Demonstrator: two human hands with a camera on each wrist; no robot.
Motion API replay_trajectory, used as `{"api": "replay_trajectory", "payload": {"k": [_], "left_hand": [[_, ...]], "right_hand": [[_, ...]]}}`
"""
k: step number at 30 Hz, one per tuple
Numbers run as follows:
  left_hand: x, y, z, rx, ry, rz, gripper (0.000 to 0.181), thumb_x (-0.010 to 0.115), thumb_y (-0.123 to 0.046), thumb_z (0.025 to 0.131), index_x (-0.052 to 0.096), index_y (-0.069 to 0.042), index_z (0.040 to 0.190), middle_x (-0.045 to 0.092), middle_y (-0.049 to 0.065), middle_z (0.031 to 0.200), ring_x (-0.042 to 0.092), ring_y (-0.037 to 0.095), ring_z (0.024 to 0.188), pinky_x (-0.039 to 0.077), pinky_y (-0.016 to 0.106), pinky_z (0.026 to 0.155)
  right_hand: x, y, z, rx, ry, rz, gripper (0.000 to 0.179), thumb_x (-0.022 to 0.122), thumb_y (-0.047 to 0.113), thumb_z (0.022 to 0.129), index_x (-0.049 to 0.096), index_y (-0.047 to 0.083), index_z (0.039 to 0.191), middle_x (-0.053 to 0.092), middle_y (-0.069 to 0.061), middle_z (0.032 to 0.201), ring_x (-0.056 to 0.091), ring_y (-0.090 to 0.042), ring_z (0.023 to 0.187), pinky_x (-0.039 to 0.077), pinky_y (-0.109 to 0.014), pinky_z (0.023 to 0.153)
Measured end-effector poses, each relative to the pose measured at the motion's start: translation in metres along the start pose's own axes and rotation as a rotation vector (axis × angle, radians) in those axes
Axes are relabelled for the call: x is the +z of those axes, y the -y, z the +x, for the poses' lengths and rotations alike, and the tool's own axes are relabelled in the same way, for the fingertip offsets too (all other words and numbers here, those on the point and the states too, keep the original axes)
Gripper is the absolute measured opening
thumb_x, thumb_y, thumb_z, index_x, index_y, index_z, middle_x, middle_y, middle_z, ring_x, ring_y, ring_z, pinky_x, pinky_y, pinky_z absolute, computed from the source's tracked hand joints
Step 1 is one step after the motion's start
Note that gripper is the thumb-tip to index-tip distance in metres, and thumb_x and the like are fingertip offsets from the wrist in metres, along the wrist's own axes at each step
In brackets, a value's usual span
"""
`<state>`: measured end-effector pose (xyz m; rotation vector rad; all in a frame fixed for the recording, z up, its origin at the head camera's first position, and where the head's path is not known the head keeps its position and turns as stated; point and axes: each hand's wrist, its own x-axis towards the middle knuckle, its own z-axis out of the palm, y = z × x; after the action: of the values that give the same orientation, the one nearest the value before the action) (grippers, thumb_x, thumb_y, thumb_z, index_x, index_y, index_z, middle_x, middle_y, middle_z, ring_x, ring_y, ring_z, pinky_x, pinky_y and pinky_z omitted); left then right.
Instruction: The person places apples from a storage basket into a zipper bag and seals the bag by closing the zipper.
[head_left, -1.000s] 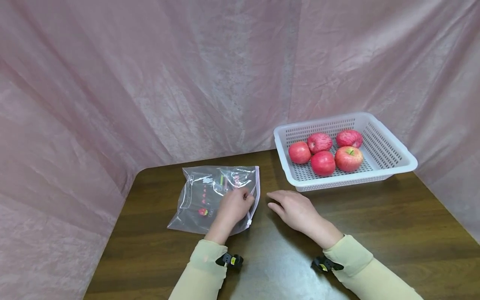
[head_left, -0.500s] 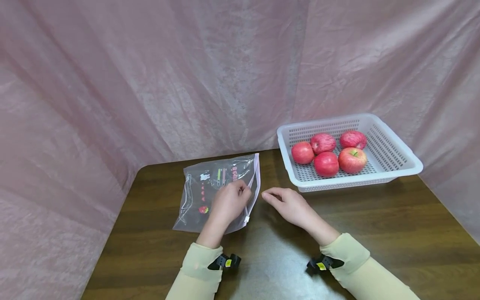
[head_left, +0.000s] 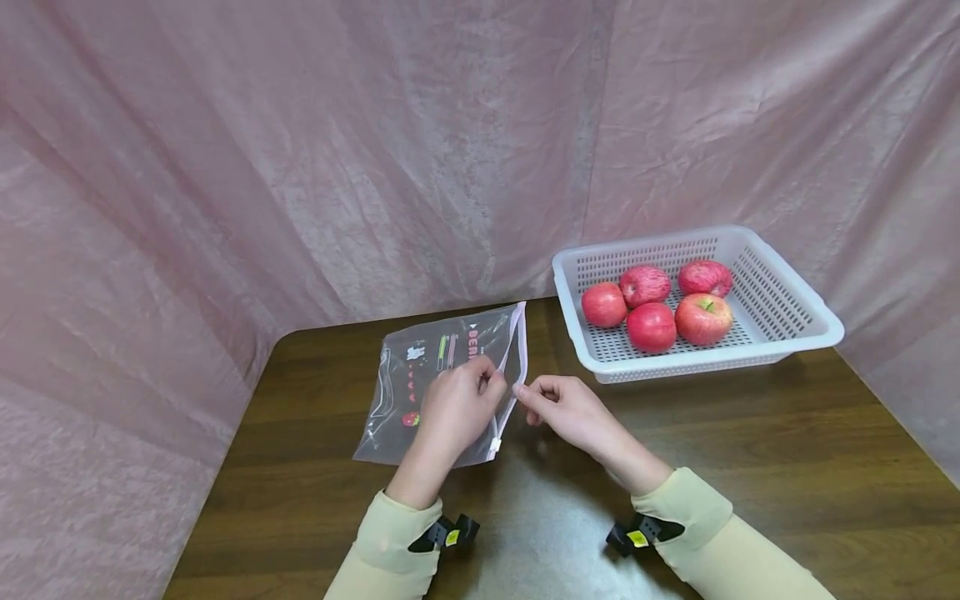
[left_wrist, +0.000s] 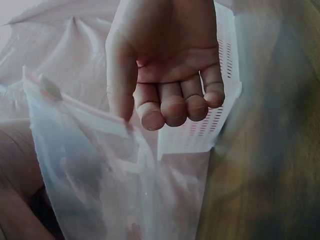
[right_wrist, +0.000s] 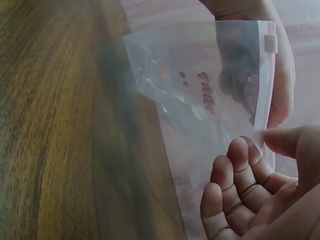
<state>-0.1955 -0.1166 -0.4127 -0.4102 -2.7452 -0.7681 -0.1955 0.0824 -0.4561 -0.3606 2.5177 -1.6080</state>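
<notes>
A clear zip bag (head_left: 397, 379) with strawberry and bunny prints lies on the table, its mouth to the right and partly lifted. My left hand (head_left: 459, 404) pinches one side of the mouth between thumb and curled fingers. Thumb and forefinger of my right hand (head_left: 570, 412) pinch the other side, along the pink zip strip (head_left: 522, 346). A gap shows between the two sides. The white slider (head_left: 494, 447) sits at the strip's near end. In the right wrist view the left hand (right_wrist: 280, 75) is partly behind the bag (right_wrist: 195, 90).
A white perforated basket (head_left: 787, 342) with several red apples (head_left: 651, 327) stands at the back right of the wooden table (head_left: 300, 500). Pink cloth (head_left: 420, 167) hangs close behind the table and along its sides.
My right hand has moved left onto the bag's edge and now pinches it. The bag's mouth has been raised and parted, and the bag has shifted slightly right.
</notes>
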Motion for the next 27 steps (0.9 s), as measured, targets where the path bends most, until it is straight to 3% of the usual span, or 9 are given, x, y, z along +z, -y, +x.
{"api": "replay_trajectory", "payload": {"k": [10, 17, 27], "left_hand": [[-0.010, -0.005, -0.004, 0.048, -0.067, -0.001, 0.019, 0.065, -0.016, 0.097, 0.065, -0.018, 0.078, 0.047, -0.010, 0.057, 0.049, 0.017, 0.054, 0.036, 0.035, 0.050], [-0.021, -0.005, -0.006, 0.042, -0.125, 0.012, 0.020, 0.067, -0.018, 0.098, 0.064, -0.018, 0.078, 0.051, -0.009, 0.060, 0.051, 0.020, 0.054, 0.039, 0.039, 0.052], [-0.037, -0.001, -0.009, 0.074, -0.226, 0.036, 0.016, 0.070, -0.013, 0.097, 0.066, -0.012, 0.081, 0.053, -0.006, 0.060, 0.048, 0.017, 0.051, 0.038, 0.035, 0.047]], "right_hand": [[0.000, 0.004, -0.005, -0.046, -0.009, 0.004, 0.033, 0.069, 0.031, 0.104, 0.065, 0.016, 0.074, 0.060, 0.005, 0.067, 0.053, -0.014, 0.067, 0.038, -0.031, 0.064], [0.000, 0.005, -0.005, -0.051, -0.030, -0.062, 0.031, 0.069, 0.027, 0.102, 0.061, 0.019, 0.072, 0.057, 0.006, 0.064, 0.049, -0.013, 0.062, 0.037, -0.032, 0.061], [-0.003, 0.008, -0.006, -0.075, -0.070, -0.090, 0.027, 0.065, 0.023, 0.099, 0.060, 0.020, 0.072, 0.048, 0.008, 0.064, 0.045, -0.014, 0.064, 0.034, -0.032, 0.059]]}}
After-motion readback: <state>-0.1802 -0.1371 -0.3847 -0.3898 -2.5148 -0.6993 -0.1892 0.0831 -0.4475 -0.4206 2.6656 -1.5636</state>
